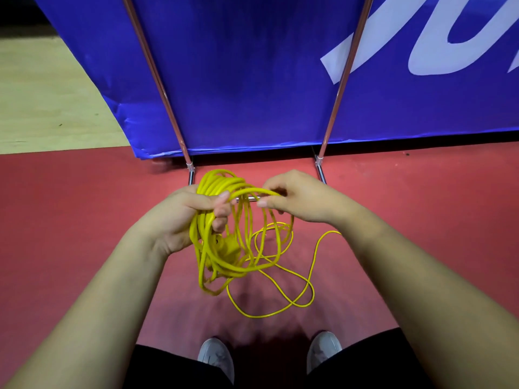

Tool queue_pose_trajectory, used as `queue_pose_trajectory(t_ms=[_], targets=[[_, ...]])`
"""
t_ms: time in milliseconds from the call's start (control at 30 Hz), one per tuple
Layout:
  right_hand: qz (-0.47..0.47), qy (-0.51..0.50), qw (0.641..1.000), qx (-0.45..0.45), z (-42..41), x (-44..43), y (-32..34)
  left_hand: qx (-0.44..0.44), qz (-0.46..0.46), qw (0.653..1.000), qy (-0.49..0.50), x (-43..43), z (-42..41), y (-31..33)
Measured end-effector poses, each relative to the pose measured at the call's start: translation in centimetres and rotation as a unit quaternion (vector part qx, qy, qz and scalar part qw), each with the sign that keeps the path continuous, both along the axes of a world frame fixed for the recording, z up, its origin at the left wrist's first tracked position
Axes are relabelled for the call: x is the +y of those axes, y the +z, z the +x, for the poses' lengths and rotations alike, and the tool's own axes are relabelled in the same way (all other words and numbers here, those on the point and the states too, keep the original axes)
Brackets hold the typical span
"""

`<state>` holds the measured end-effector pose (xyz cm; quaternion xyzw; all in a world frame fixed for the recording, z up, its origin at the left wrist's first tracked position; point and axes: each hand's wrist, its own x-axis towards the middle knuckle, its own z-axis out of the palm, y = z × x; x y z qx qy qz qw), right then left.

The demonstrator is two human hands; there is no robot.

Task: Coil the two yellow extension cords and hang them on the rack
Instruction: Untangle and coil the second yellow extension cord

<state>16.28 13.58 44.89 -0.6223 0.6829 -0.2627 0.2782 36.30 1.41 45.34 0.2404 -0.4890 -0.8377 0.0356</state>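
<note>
Head view: roughly midway through cord one, at a guess. Gripping the hanging yellow coil [213, 248] in the left hand [182, 217], pinching the next loop [252, 191] with the right hand [297, 200] just beside it. Plenty of loose tail [280, 301] on the red floor [84, 220] to gather. No sign of a second cord, nothing hung yet.

This looks like an indoor sports hall, seen from the edge of a court. The red floor [421, 220] underfoot is a smooth synthetic surface. At the upper left it meets a pale wooden court floor [50, 102] along a straight edge, the way a run-off zone borders a playing area. A large blue banner [247, 80] with big white lettering [463, 51] reaches almost to the floor like a courtside board, with a chrome tube rack [342, 80] standing before it. The person wears grey sports shoes [216, 357].
</note>
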Motion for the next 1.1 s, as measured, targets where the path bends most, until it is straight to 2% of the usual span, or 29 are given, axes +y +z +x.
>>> queue_pose_trajectory(t_ms=[100, 233, 367, 567, 833, 900, 1000, 1100], targets=[[0.067, -0.041, 0.997, -0.029, -2.9, 1.4, -2.4, 0.052, 0.045, 0.997, 0.039, -1.2, 0.5, 0.3], [-0.015, -0.159, 0.967, -0.196, -3.7, 1.6, -2.8, -0.007, 0.026, 0.999, 0.045, -1.3, 0.3, 0.7], [-0.064, -0.163, 0.977, -0.121, -3.0, 0.9, -1.3, -0.076, -0.001, 0.995, 0.061, -0.7, -0.4, 0.3], [-0.108, -0.154, 0.975, -0.12, -1.7, 0.0, -0.1, -0.037, 0.019, 0.999, -0.015, -0.5, 0.4, -0.2], [-0.091, -0.126, 0.983, -0.1, -1.4, -0.6, -1.2, 0.019, 0.039, 0.999, -0.001, 0.3, -0.4, -0.4], [-0.067, -0.116, 0.988, -0.072, -1.9, -0.6, -1.9, 0.032, 0.056, 0.998, 0.005, 0.1, -0.4, -0.5], [0.03, -0.121, 0.992, 0.004, -3.6, -0.2, -4.4, 0.061, 0.068, 0.996, 0.019, -0.5, 0.2, -0.1], [0.1, -0.148, 0.984, -0.01, -5.0, 0.3, -7.3, 0.064, 0.063, 0.993, 0.07, -1.1, 1.1, 0.6]])
